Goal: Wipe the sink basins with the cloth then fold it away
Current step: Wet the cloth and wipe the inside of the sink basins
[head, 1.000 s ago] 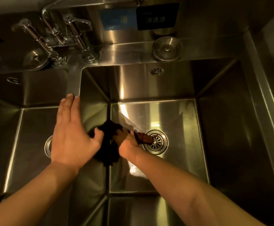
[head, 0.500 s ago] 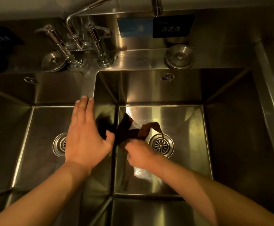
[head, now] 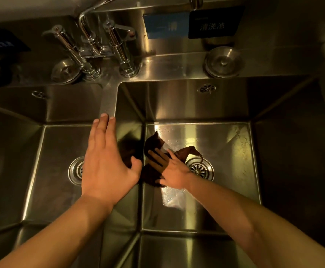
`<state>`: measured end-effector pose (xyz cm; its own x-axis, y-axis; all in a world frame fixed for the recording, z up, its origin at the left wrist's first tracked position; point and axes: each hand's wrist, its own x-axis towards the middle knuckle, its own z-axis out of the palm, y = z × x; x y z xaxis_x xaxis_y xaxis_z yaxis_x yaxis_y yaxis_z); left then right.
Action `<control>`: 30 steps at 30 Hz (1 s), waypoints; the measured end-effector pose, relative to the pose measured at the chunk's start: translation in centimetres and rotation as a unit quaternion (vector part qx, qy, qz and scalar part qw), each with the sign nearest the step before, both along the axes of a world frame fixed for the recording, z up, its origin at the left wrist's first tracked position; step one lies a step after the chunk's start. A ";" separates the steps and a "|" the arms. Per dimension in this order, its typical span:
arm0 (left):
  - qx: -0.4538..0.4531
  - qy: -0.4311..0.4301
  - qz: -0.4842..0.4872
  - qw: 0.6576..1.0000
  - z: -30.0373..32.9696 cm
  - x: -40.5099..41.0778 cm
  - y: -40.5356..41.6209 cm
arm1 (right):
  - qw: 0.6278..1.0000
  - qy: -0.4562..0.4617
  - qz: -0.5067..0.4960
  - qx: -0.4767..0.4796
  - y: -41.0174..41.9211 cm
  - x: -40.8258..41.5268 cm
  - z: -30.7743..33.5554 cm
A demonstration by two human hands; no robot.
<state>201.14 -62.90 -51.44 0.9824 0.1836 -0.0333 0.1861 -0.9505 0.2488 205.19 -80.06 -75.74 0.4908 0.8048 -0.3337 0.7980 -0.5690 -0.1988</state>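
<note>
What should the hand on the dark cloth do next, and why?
Probably sweep the dark crumpled cloth rightward over the round metal drain. The right hand presses it flat at the left edge of the right steel basin, so most of that floor seems unwiped. The left hand hovers open.

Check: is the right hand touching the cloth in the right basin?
Touching. The head view shows the right hand pressed flat on the dark cloth, fingers spread across it on the right basin floor.
</note>
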 end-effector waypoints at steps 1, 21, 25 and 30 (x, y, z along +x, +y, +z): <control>-0.001 -0.002 0.001 1.000 0.0 0.0 0.0 | 1.000 -0.010 0.004 0.005 0.2 0.4 -0.4; -0.017 -0.004 0.004 1.000 0.0 -0.1 0.1 | 0.890 0.010 -0.452 0.053 -19.6 -0.1 0.0; -0.010 0.001 0.005 1.000 0.2 0.1 0.1 | 0.947 0.059 -0.315 -0.032 -22.2 -7.2 0.3; -0.017 -0.001 0.005 1.000 0.3 -0.1 0.0 | 0.996 0.050 -0.067 -0.043 -20.7 -12.6 0.6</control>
<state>201.04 -62.94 -51.17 0.9805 0.1929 -0.0383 0.1958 -0.9393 0.2817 192.63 -100.77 -75.15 0.5523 0.7010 -0.4512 0.6925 -0.6871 -0.2199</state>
